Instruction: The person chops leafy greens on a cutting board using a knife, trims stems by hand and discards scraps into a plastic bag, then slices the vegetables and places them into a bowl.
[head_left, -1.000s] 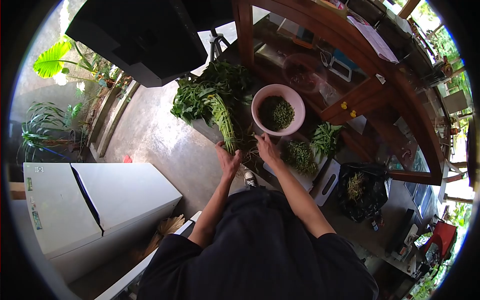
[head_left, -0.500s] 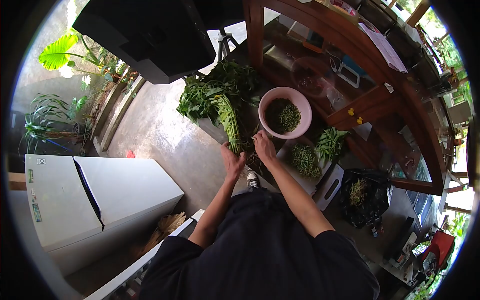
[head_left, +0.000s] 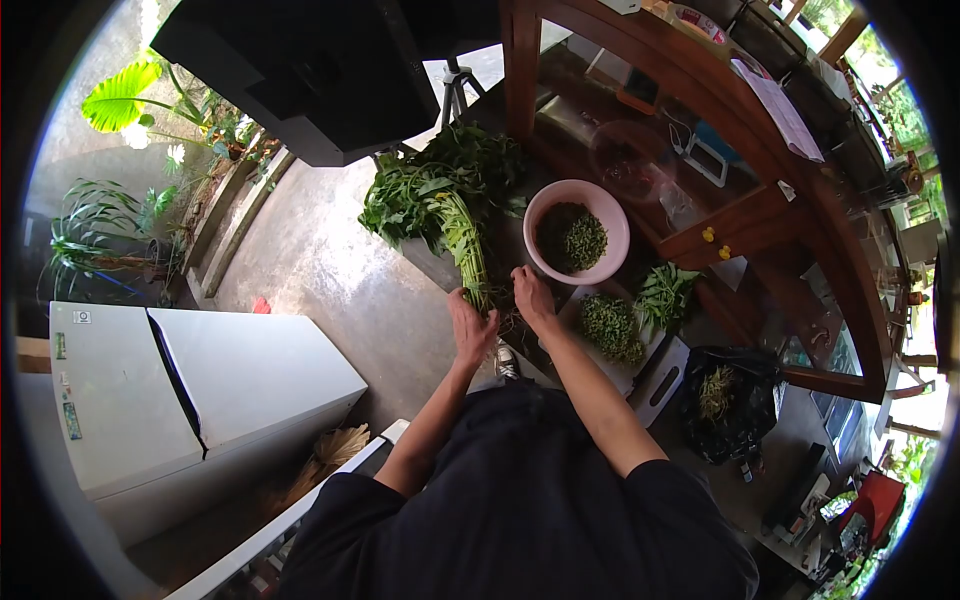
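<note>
A bundle of long green leafy stems [head_left: 460,238] lies with its leaves pointing away from me. My left hand [head_left: 472,325] is closed around the near, cut end of this bundle. Just to the right, my right hand [head_left: 533,298] has its fingers pinched together; what they hold, if anything, is too small to make out. Thin brownish stalks show between the two hands. Beyond my right hand stands a pink plastic bowl [head_left: 534,242] with chopped greens [head_left: 584,244] inside. Behind the bundle spreads a heap of loose dark green leaves [head_left: 400,195].
Right of my right forearm are a pile of cut greens [head_left: 612,328] and a leafy bunch [head_left: 668,293]. A black plastic bag [head_left: 745,430] holds stem scraps. A wooden glass cabinet [head_left: 690,238] borders the right, a white refrigerator [head_left: 260,365] the left.
The view has shifted slightly, so the bowl and greens appear a little lower and further right. My left hand keeps its grip on the bundle; my right hand stays beside it, fingers pinched.
</note>
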